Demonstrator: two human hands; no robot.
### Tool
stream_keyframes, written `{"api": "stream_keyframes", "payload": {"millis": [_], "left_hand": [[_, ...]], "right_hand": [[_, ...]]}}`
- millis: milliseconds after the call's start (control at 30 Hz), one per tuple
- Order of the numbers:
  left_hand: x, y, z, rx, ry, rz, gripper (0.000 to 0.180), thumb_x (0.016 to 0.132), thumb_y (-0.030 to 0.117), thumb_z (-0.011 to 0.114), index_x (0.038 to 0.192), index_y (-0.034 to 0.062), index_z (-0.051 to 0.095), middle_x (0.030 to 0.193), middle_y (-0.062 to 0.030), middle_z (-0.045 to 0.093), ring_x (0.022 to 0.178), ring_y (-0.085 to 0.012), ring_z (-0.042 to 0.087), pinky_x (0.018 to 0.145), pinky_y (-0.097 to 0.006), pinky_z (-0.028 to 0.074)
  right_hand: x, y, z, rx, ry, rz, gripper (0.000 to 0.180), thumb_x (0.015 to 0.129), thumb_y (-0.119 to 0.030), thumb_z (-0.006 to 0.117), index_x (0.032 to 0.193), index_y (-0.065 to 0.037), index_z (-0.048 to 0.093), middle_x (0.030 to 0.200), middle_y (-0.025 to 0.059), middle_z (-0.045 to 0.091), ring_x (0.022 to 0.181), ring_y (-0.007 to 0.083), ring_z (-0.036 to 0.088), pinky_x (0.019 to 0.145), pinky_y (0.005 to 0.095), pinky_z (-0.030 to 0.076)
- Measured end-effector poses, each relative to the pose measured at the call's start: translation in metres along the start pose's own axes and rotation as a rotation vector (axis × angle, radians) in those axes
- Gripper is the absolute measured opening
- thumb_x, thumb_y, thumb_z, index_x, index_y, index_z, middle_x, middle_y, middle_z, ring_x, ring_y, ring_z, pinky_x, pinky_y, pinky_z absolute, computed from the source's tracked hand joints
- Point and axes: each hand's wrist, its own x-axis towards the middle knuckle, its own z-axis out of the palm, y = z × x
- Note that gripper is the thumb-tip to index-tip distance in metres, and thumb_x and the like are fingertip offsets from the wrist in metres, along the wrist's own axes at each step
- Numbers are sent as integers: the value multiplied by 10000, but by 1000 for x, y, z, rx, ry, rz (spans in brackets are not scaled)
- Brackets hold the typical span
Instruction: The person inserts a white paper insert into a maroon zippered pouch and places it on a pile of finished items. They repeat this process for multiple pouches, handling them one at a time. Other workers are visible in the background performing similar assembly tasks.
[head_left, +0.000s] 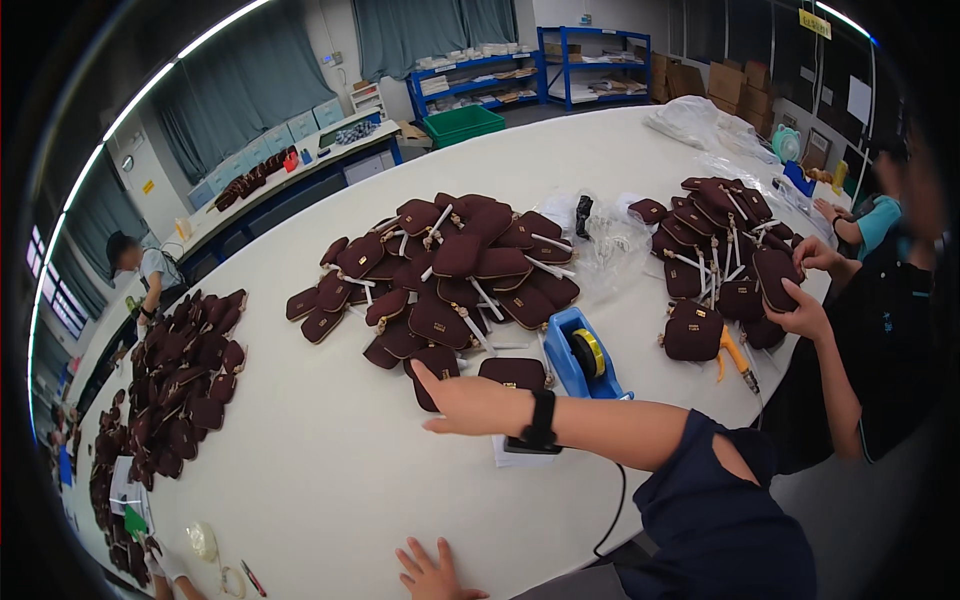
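Observation:
My right hand (pixel 478 402) reaches in from the right, a black band on its wrist. Its index finger stretches over a dark burgundy zip pouch (pixel 437 362) at the near edge of a large heap, thumb held apart; whether it touches the pouch I cannot tell. Flat on the white table (pixel 350 490) at the lower edge, my left hand (pixel 437 574) has its fingers spread. Another burgundy pouch (pixel 512 373) lies just beyond my right wrist. Many pouches in the heap (pixel 455 255) carry white strips and small gold labels.
A blue tape dispenser (pixel 572 350) stands beyond my forearm. A cable (pixel 622 510) runs off the near edge. At right, a co-worker's hands (pixel 805 310) hold a pouch by another heap, near a yellow air gun (pixel 738 358). More pouches (pixel 185 380) cover the left side; gloved hands work lower left.

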Motion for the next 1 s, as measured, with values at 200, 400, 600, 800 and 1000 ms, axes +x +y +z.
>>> {"api": "stream_keyframes", "payload": {"millis": [200, 400, 600, 800, 1000], "left_hand": [[-4, -2, 6, -41, 47, -8, 1302, 537, 428, 914, 1538, 59, 168, 1503, -430, 81, 1334, -681, 129, 924, -735, 387], [-2, -1, 1, -14, 9, -22, 1291, 491, 640, 845, 1508, 84, 276, 1502, -433, 31, 1329, -711, 48, 897, -779, 334], [-4, 2, -8, -56, -36, -25, 1172, 574, 591, 841, 1498, 90, 321, 1490, -448, 97, 1353, -682, 60, 951, -785, 275], [-2, -1, 0, -26, -15, -26, 1277, 503, 619, 856, 1500, 58, 290, 1482, -455, 66, 1334, -707, 48, 929, -784, 296], [0, 8, -13, -30, 6, -41, 1260, 525, 426, 917, 1522, 67, 236, 1498, -423, 127, 1334, -659, 192, 936, -714, 399]], "right_hand": [[-6, -21, 7, 25, -173, -187, 658, 921, -301, 597, 1417, 44, 335, 900, 248, 650, 841, 396, 644, 748, 459, 510], [-145, 18, 51, -117, -958, -168, 488, 886, -410, 623, 886, 77, 609, 867, 250, 633, 865, 448, 607, 750, 496, 490], [-205, 32, 71, 170, -1176, 396, 717, 913, -654, 489, 591, -30, 632, 516, 90, 589, 521, 237, 631, 561, 354, 494], [-204, 22, 64, 229, -1023, 555, 756, 939, -672, 415, 505, -76, 587, 474, 26, 575, 434, 168, 600, 539, 283, 497], [-206, 25, 62, 228, -1011, 512, 754, 950, -659, 401, 496, -84, 580, 463, 23, 564, 423, 163, 591, 527, 278, 489]]}}
